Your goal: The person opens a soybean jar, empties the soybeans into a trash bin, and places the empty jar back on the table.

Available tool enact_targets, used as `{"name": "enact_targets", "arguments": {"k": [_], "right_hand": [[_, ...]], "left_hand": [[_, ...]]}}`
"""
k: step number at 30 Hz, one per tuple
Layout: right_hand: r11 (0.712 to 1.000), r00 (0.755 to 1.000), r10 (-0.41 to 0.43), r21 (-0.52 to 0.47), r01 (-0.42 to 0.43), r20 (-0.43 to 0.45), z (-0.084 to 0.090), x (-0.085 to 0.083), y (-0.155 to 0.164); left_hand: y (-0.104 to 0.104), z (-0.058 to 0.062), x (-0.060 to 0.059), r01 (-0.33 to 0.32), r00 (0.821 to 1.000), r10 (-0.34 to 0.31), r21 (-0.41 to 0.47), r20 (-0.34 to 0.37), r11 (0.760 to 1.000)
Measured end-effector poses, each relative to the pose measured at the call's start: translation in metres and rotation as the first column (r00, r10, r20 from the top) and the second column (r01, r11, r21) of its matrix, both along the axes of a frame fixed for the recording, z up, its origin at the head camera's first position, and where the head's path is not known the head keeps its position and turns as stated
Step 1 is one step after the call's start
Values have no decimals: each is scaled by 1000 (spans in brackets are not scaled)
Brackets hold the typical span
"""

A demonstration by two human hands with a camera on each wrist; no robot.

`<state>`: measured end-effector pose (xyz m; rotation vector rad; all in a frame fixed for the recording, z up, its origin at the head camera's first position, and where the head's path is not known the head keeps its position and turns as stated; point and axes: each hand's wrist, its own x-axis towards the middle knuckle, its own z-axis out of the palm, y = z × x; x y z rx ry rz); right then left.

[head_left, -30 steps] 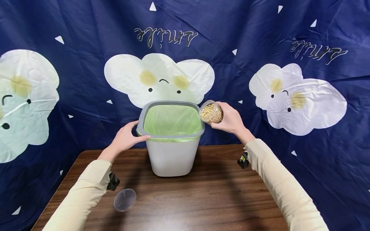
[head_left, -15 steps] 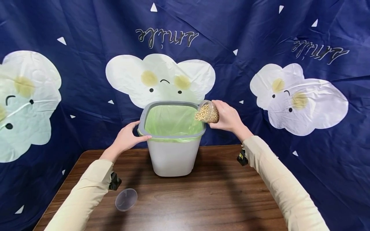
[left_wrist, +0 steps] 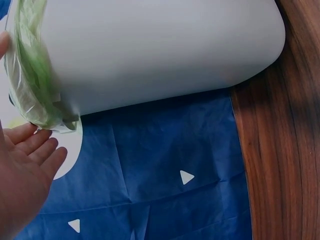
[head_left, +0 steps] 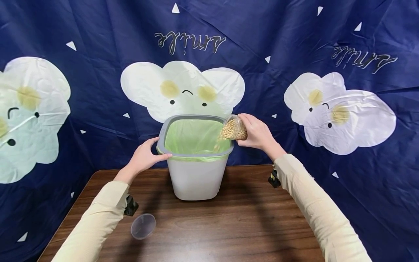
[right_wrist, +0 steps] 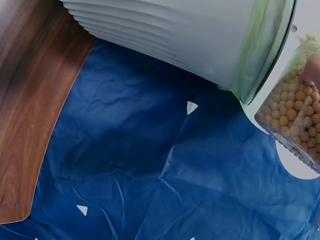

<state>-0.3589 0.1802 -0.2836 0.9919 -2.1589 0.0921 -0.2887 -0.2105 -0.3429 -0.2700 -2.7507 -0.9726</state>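
Observation:
A light grey trash can (head_left: 198,178) stands upright, lined with a green bag (head_left: 188,136) under a grey rim ring (head_left: 196,117). My left hand (head_left: 143,157) holds its left front corner, thumb on the front rim and fingers along the left side. In the left wrist view, the fingertips (left_wrist: 47,145) meet the bag's overhanging edge. My right hand (head_left: 258,131) grips a clear plastic jar (head_left: 241,131) tipped over the can's right rim. Round pale beans that look like soybeans (head_left: 229,130) pour from its mouth into the bag; many more fill the jar in the right wrist view.
A clear round lid (head_left: 143,226) lies on the brown wooden table (head_left: 203,229), near my left forearm. Behind the can hangs a dark blue curtain (head_left: 262,91) with white cloud prints. A small black camera is strapped at each wrist.
My right hand has moved slightly left and tipped the jar further down. The beans, at first held inside, now spill out into the lined can. The left hand keeps its place on the rim.

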Motion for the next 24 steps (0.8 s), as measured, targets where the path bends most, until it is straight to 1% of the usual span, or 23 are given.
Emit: {"name": "enact_targets", "arguments": {"k": [11,24], "right_hand": [[999,999,17,29,-16,-30,6,2,-1],[998,998,6,64,-2,-56,13,0,-1]], "left_hand": [[0,2,1,-5,1000,5,1,-2,1000],[1,1,0,-5,1000,5,5,-2,1000]]}}
